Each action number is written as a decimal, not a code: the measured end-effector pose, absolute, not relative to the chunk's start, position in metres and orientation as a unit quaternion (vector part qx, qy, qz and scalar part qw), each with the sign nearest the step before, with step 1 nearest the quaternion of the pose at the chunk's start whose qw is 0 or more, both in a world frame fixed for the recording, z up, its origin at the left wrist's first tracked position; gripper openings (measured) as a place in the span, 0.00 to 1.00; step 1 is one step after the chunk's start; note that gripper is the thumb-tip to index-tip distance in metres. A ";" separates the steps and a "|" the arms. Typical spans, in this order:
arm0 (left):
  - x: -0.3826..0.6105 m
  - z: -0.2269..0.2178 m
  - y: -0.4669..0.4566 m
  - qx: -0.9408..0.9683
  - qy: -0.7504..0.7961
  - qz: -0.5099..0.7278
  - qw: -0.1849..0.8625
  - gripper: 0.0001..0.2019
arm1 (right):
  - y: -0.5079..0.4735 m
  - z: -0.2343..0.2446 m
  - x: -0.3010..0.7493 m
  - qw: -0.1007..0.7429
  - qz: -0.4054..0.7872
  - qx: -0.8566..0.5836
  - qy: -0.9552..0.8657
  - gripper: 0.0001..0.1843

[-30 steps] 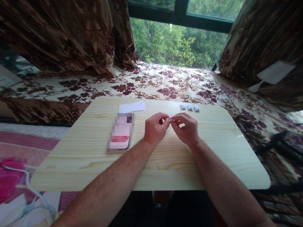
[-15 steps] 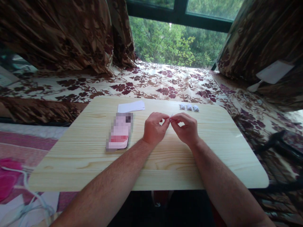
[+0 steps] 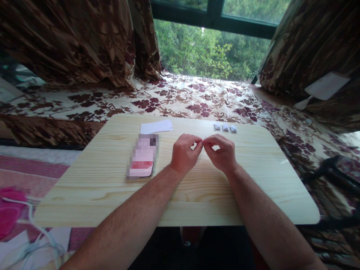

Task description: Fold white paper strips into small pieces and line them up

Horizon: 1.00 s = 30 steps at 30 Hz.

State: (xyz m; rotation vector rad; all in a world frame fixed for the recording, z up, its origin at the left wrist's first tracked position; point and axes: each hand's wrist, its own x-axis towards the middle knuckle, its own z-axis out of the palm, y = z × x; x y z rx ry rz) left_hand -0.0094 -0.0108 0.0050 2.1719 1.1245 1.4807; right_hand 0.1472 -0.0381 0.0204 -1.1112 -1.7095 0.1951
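Note:
My left hand (image 3: 184,152) and my right hand (image 3: 222,152) meet over the middle of a light wooden table (image 3: 107,195). Both pinch, fingertip to fingertip, a tiny piece of white paper that is almost wholly hidden between them. Three small folded white paper pieces (image 3: 225,128) lie in a row at the table's far edge, beyond my right hand. A stack of white paper strips (image 3: 156,126) lies at the far edge to the left, with a phone (image 3: 142,156) in front of it, left of my left hand.
The table stands over a bed with a maroon floral cover (image 3: 180,97). Brown floral curtains (image 3: 70,41) hang at both sides of a window (image 3: 208,48) showing trees. Pink fabric and a white cord (image 3: 17,217) lie at the lower left. A dark chair part (image 3: 334,168) sits right.
The white paper tip that showed between my fingertips is now nearly covered as the pinch closed tighter. Hands stay in the same place.

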 end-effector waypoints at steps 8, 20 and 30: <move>-0.008 0.006 -0.012 0.739 0.402 0.517 0.158 0.05 | -0.036 0.018 0.147 0.520 0.095 -0.479 -0.701 0.04; -0.007 0.008 -0.012 0.717 0.418 0.518 0.209 0.04 | -0.034 0.015 0.149 0.519 0.079 -0.489 -0.696 0.05; -0.007 0.009 -0.013 0.698 0.421 0.529 0.237 0.04 | -0.033 0.015 0.149 0.517 0.080 -0.482 -0.703 0.05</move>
